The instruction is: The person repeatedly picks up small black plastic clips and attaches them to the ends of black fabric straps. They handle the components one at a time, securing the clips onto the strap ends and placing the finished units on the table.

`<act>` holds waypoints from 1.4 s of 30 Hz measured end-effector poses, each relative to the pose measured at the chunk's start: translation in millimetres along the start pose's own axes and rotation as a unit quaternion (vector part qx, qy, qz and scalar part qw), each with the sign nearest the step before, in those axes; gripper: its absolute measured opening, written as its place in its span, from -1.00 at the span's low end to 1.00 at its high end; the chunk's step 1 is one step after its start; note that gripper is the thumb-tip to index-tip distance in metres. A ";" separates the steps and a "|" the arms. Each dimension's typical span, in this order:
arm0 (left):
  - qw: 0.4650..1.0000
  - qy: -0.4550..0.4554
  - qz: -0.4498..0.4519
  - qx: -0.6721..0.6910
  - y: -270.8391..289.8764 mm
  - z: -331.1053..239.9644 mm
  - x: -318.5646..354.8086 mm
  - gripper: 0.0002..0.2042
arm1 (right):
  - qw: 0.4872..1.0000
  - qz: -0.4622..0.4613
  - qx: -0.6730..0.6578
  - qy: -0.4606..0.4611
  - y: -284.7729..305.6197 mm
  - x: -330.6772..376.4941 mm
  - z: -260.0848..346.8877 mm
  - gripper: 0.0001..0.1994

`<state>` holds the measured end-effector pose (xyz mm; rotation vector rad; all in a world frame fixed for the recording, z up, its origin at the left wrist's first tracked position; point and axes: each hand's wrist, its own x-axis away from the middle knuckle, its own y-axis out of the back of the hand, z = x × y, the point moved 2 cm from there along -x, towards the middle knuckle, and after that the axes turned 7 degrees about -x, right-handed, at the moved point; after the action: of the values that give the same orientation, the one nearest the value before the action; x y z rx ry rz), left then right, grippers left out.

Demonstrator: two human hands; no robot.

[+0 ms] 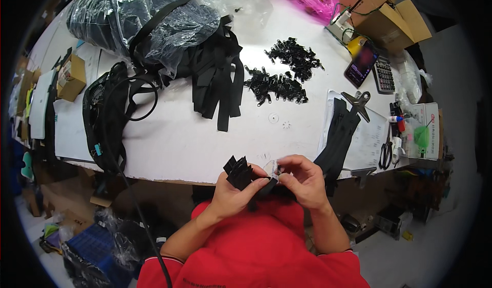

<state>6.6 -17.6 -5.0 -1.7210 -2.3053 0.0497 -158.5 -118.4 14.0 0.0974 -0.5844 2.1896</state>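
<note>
At the table's near edge, my left hand (233,193) is closed round a bundle of black zipper strips (239,172), their cut ends fanned upward. Between its thumb and forefinger the end of one strip points toward my right hand (306,181). That hand is closed in a pinch at this end, thumb against fingers. A small, pale, shiny thing shows between the two hands, too small to name. Farther off lie two heaps of black zipper sliders, a nearer heap (277,87) and a farther heap (296,57). More black strips (218,78) hang together left of the heaps.
Clear plastic wraps a large dark bundle (148,22) at the far left. On the right, black strips (338,134) lie over papers beside a large metal clip (357,103). Scissors (385,154), a phone (361,64), a calculator (384,75) and cardboard boxes (394,24) stand or lie beyond.
</note>
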 end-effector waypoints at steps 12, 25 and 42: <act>1.000 -0.009 -0.015 -0.003 -3.9 -4.5 2.3 -0.88 | 0.957 0.051 0.250 0.136 -7.1 0.7 5.1 -0.81; 1.000 0.004 -0.029 0.009 -4.1 1.8 2.4 -0.88 | 0.961 -0.053 -0.269 -0.042 24.6 -6.9 -19.7 -0.65; 1.000 -0.003 -0.016 0.003 -8.8 -6.7 3.6 -0.88 | 0.930 0.013 0.261 0.257 -2.7 3.4 1.3 -0.72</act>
<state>-1.1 -17.7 3.7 -1.6832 -2.3338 0.0546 -158.8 -115.1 17.1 -0.2014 0.2981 2.2190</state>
